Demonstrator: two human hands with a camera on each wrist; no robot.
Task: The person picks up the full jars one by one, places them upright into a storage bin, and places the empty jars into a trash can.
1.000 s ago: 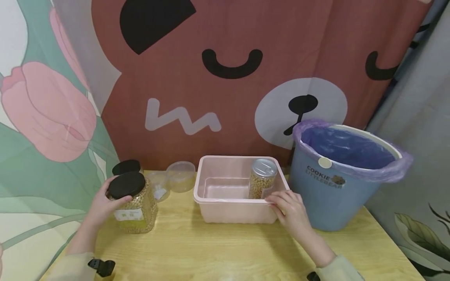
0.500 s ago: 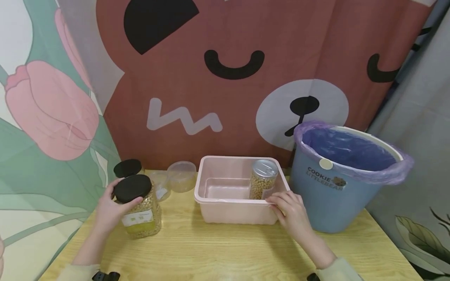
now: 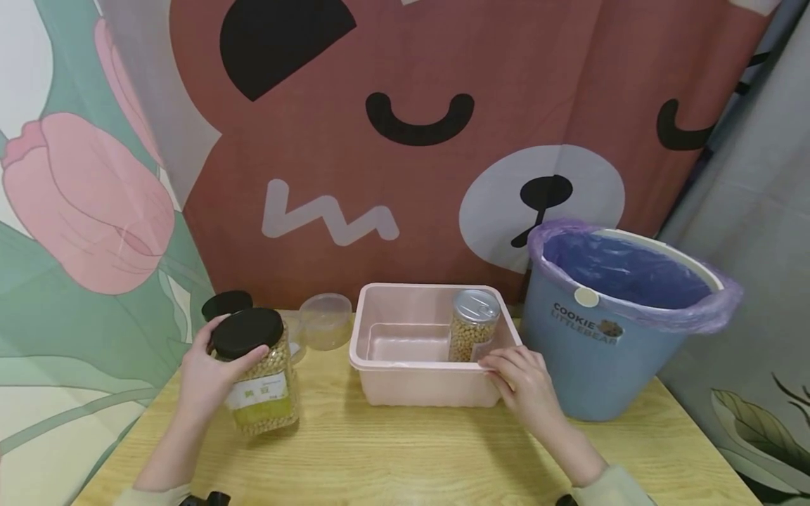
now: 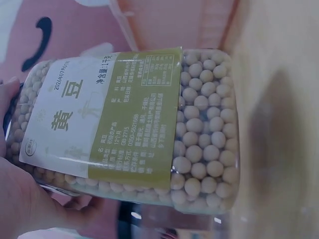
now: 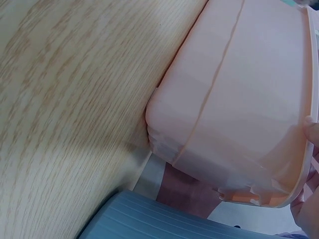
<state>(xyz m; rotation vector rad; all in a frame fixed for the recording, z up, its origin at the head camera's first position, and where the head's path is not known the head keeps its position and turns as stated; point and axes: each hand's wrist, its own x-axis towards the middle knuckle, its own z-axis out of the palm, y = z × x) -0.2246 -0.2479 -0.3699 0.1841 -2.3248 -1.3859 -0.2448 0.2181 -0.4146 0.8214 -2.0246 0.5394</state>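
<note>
Left hand (image 3: 205, 383) grips the big bean jar (image 3: 272, 404) high up, thumb and fingers round it just under the black lid (image 3: 248, 332); far-side fingers mostly hidden. Jar is slightly tilted, left of the pink bin (image 3: 430, 386); in the left wrist view its base looks clear of the surface (image 3: 405, 457), shadow apart from it. Label's large characters legible, small print soft.

Right hand (image 3: 528, 386) pinches the bin's front rim near the right corner, fingers over the edge, thumb outside. Right wrist view cuts most of that hand off.

In the bin, right end: bean can (image 3: 472, 337) with pull-tab top, upright, lower part behind the front wall.

Behind the jar: second black-lidded jar (image 3: 228, 303), body mostly blocked. Beside it a clear tub (image 3: 325, 322); another clear piece (image 3: 296, 341), half covered, shape unclear.

Right of the bin: blue bucket (image 3: 595, 372), purple liner (image 3: 709, 323), inside bottom out of sight.
</note>
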